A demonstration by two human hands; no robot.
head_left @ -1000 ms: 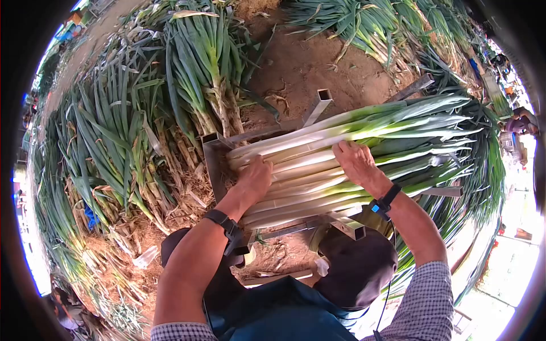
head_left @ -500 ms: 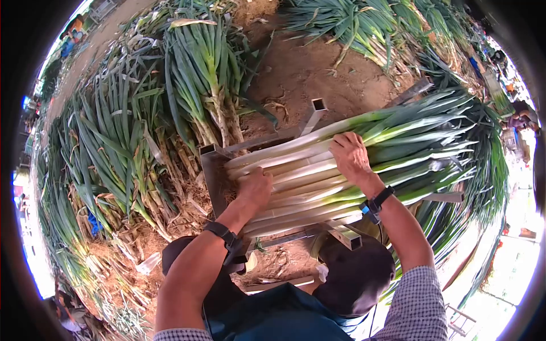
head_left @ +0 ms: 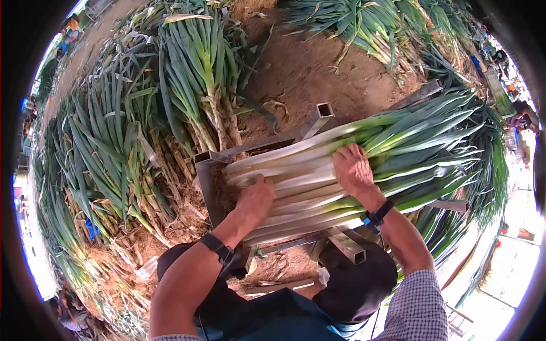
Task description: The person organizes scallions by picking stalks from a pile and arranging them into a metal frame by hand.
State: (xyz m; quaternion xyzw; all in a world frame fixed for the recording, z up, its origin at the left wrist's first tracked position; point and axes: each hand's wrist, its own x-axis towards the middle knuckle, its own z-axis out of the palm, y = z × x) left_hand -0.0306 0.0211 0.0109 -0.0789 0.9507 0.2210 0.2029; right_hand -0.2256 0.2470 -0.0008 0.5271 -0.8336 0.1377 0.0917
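Observation:
Several long leeks [head_left: 307,179] lie side by side in a metal frame [head_left: 209,187], white root ends at the left and green leaves spread to the right. My left hand [head_left: 256,198] is closed on the white stalks near their root ends, its fingertips partly hidden. Farther right, my right hand [head_left: 352,169] curls over the leeks where white turns to green, with its fingers bent down around the stalks. The frame's square tubes stick up above and below the row.
Piles of untrimmed leeks [head_left: 108,142] cover the ground at the left, and more leeks [head_left: 364,25] lie at the top right. Bare soil [head_left: 313,68] shows beyond the frame. My knees are just below it. A person [head_left: 523,120] is at the far right edge.
My right hand has gone up and then back down a little across the stalks. My left hand has moved slightly down. The frame and leeks appear slightly lower in view.

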